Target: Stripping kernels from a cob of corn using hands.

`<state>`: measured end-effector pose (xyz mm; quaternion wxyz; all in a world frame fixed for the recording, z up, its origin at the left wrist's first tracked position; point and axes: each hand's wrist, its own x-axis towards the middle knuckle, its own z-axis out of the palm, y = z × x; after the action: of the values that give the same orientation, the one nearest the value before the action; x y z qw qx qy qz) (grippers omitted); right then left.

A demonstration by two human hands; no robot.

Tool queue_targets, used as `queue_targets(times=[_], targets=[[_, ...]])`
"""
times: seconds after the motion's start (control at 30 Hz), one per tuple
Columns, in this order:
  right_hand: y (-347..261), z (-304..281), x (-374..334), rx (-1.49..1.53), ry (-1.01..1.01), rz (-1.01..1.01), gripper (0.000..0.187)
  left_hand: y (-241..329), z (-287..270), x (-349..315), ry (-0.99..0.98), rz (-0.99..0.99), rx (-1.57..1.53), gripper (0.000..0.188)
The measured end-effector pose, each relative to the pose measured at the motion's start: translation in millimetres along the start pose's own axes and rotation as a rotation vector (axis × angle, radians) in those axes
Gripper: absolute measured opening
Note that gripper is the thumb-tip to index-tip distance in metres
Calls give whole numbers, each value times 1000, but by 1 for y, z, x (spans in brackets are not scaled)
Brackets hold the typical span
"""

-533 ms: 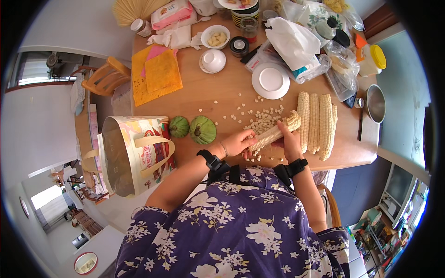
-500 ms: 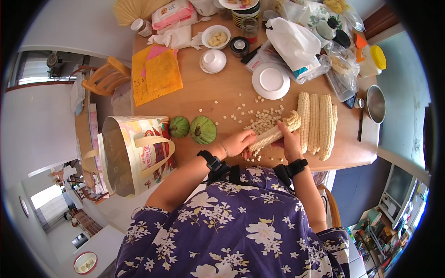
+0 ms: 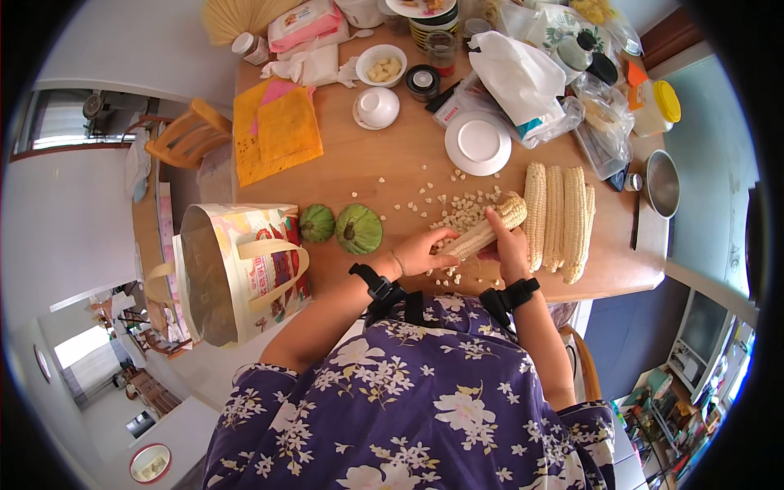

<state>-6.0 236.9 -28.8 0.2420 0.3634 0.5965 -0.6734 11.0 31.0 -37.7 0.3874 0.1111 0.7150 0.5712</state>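
A pale ear of corn (image 3: 478, 238) lies slantwise between my hands above the table, its upper right end still covered in kernels and part of its length looking stripped. My left hand (image 3: 426, 250) is closed around the lower left end. Nearer the other end, my right hand (image 3: 511, 247) grips it with the thumb pressed along the top. Loose corn kernels (image 3: 465, 211) are heaped just beyond the ear, and some are scattered to the left and below. Several whole ears of corn (image 3: 555, 216) lie side by side to the right of my right hand.
Two green squashes (image 3: 358, 229) and a paper bag with handles (image 3: 245, 278) stand left of my hands. Farther back are an upturned white dish (image 3: 478, 143), a white bowl (image 3: 381, 65) with pale pieces, and orange cloths (image 3: 286, 131). A metal bowl (image 3: 661, 184) sits far right.
My left hand has slid slightly right and up along the ear, its fingers now wrapping further over it. The ear and my right hand have shifted only a little.
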Motion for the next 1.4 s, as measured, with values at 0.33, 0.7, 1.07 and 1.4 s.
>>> queue_targets(times=[0.33,0.7,1.07,1.4], targets=[[5,9,6,13,48,-28,44,-13,13,-1,29,-34,-289,42],[22,24,21,81,240,-296,45,0,19,5,-13,-41,-386,35],[28,19,25,275,196,-294,34,6,15,8,0,-27,-485,27],[27,29,16,248,87,-393,23,5,25,23,132,35,-136,36]])
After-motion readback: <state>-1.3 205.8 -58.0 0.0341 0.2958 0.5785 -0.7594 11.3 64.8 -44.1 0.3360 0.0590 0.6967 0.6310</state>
